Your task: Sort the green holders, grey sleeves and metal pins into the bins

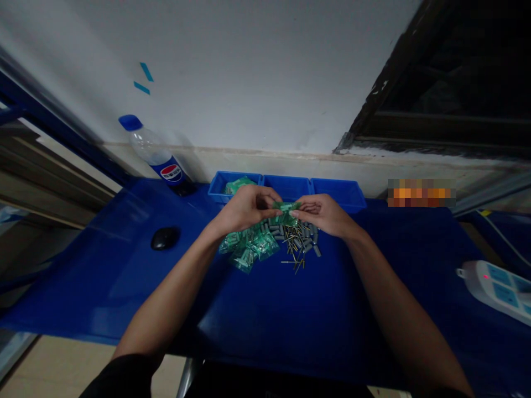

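Note:
A small green plastic bag (287, 208) is pinched between my two hands above the middle of the table. My left hand (249, 207) grips its left side and my right hand (323, 214) its right side, thumbs toward me. Its contents are too small to make out. Under and left of my hands lie several filled green bags (249, 247) with pale pieces inside. Below my right hand is a loose heap of grey cylindrical pieces (307, 243) mixed with thin brass-coloured pins (295, 251).
Three joined blue bins (286, 181) stand behind my hands; the left one holds green bags (239, 184). A Pepsi bottle (170, 171) and black mouse (165, 238) are at left. A white power strip (495, 287) lies at right on the blue table (265, 315).

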Demonstrator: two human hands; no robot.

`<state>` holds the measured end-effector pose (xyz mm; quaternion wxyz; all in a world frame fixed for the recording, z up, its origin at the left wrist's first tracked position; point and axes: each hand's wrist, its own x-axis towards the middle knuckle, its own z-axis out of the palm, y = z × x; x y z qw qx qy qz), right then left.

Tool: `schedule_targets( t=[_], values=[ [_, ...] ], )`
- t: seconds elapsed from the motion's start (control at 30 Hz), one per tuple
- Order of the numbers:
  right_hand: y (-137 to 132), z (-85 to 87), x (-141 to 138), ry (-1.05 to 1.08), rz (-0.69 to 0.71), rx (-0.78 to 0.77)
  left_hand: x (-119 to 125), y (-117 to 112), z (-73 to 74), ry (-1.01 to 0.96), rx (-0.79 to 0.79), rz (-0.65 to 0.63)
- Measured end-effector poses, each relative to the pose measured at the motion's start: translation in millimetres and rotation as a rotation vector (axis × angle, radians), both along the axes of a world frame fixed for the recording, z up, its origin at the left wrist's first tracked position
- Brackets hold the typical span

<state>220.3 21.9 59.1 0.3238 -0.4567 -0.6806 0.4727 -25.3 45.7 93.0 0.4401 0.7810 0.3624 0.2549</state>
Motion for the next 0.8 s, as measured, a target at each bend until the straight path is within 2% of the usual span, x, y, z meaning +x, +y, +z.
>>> schedule_targets(
  t=[0.1, 0.2, 0.27, 0.33, 0.43, 0.53, 0.63, 0.8],
  values=[
    [2, -2.5, 1, -0.003, -0.02, 0.015, -5, 0, 6.3, 0.064, 0.166, 0.098],
    [3, -5.4, 2, -0.01, -0.05, 0.038, -15, 4, 9.0, 0.2, 0.45, 0.312],
    [4, -6.2, 3, -0.012, -0.042, 0.042, -22, 10, 5.0, 0.326, 0.61, 0.459],
    [4, -6.0, 4, -0.017, -0.032, 0.047, -28, 17, -3.1, 0.478, 0.656, 0.519],
    [2, -4.2, 4, -0.022, -0.018, 0.044, -32, 25, -16.9, 0.672, 0.573, 0.451],
    [1, -2.5, 3, -0.024, -0.012, 0.028, -33, 28, -23.8, 0.674, 0.539, 0.344],
    [1, -1.8, 3, -0.018, -0.004, 0.022, -33, 27, -21.0, 0.624, 0.543, 0.266],
    [1, -2.4, 3, -0.019, -0.006, 0.025, -32, 21, -5.8, 0.608, 0.602, 0.175]
  ],
)
